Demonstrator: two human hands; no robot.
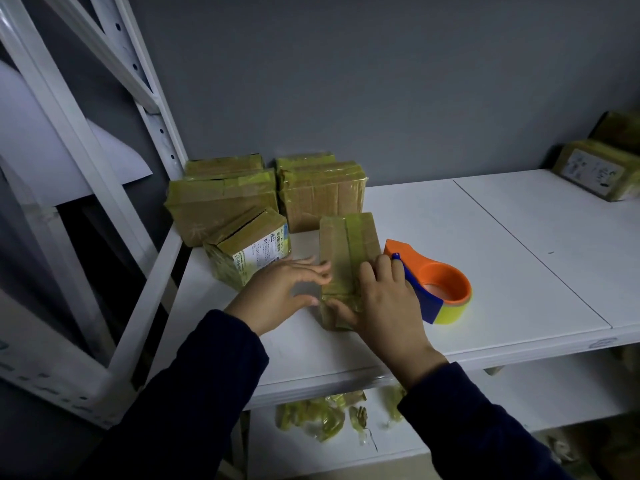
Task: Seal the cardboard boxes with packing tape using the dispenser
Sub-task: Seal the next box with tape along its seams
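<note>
A small cardboard box point(346, 244) with yellowish tape along its top lies on the white shelf point(485, 258) in front of me. My left hand point(280, 289) rests flat against its left side, fingers spread. My right hand point(384, 296) presses on the box's near right end, thumb on the taped front edge. Just right of that hand, the orange and blue tape dispenser point(436, 282) with a yellow tape roll lies on the shelf, and neither hand holds it.
A box with open flaps and a label point(249, 251) sits left of the box. Taped boxes point(322, 192) are stacked behind, against the grey wall. More boxes point(599, 171) stand far right. Crumpled tape scraps point(322, 417) lie on the lower shelf. A white rack frame point(104, 168) rises at left.
</note>
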